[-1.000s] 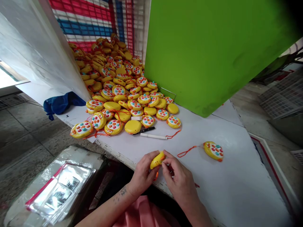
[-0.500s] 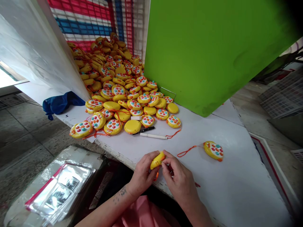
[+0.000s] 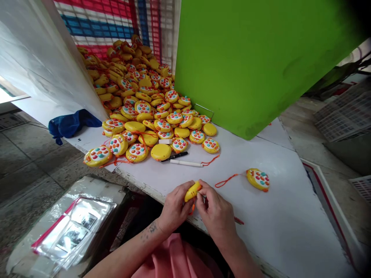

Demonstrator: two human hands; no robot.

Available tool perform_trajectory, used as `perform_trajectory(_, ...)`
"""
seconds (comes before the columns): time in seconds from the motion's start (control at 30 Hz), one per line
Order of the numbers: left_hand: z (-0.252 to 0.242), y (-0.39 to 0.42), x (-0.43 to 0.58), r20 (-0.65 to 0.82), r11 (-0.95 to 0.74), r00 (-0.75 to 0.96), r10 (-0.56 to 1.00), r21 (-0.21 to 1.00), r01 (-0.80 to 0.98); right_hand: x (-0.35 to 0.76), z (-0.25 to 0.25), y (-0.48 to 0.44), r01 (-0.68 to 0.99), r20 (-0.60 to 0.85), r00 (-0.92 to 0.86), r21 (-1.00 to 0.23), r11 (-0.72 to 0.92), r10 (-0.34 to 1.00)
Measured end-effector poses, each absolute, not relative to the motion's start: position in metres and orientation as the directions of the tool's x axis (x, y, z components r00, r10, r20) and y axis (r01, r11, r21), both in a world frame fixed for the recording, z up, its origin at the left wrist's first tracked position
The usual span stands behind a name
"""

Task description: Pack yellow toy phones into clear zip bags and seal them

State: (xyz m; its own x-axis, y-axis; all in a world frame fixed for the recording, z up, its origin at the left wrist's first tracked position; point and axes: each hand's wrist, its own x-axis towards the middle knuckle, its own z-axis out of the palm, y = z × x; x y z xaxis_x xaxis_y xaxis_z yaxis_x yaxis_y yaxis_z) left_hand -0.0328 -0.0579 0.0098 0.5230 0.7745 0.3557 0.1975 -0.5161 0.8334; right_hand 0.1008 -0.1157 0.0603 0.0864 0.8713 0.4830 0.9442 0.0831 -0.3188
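Note:
Near the table's front edge, my left hand (image 3: 176, 205) is wrapped round a yellow toy (image 3: 191, 192), which is tilted with its side up. An orange cord hangs below it. My right hand (image 3: 213, 206) is closed at the toy's right end, its thumb and fingers pinched near the side; what lies between those fingertips is too small to make out. To the right lies another yellow toy (image 3: 258, 179) with coloured buttons and an orange cord loop (image 3: 226, 180). A large pile of such toys (image 3: 143, 107) covers the back left of the table.
A white marker (image 3: 186, 163), a black pen (image 3: 179, 155) and a white block (image 3: 165, 141) lie before the pile. A green panel (image 3: 246, 65) stands behind. Blue cloth (image 3: 72, 124) is at left. Plastic-wrapped packets (image 3: 74, 231) lie lower left, and a red object (image 3: 239, 220) is right of my hand.
The camera view has shifted slightly. My left hand still grips the toy, and my right fingers stay at its side with only a small shift.

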Motion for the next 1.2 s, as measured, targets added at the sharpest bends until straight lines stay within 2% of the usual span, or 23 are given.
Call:
perform_trajectory(0.2, 0.01, -0.059, -0.032, 0.359, -0.521, 0.515, 0.778, 0.827, 0.212, 0.102, 0.061, -0.114, 0.952, 0.508, 0.104, -0.301, 0.063, 0.855)
perform_trajectory(0.4, 0.01, -0.062, -0.034, 0.369, -0.512, 0.497, 0.785, 0.839, 0.185, 0.108, 0.068, -0.117, 0.908, 0.436, 0.078, -0.403, 0.117, 0.896)
perform_trajectory(0.57, 0.009, -0.061, -0.035, 0.376, -0.517, 0.508, 0.775, 0.839, 0.168, 0.106, 0.07, -0.119, 0.922, 0.449, 0.018, -0.354, 0.16, 0.893)
perform_trajectory(0.8, 0.007, -0.059, -0.035, 0.391, -0.543, 0.517, 0.762, 0.82, 0.18, 0.109, 0.066, -0.117, 0.927, 0.499, 0.02, -0.335, 0.171, 0.867)
perform_trajectory(1.2, 0.003, -0.06, -0.035, 0.417, -0.586, 0.526, 0.741, 0.785, 0.202, 0.11, 0.067, -0.117, 0.939, 0.501, -0.012, -0.291, 0.182, 0.866)
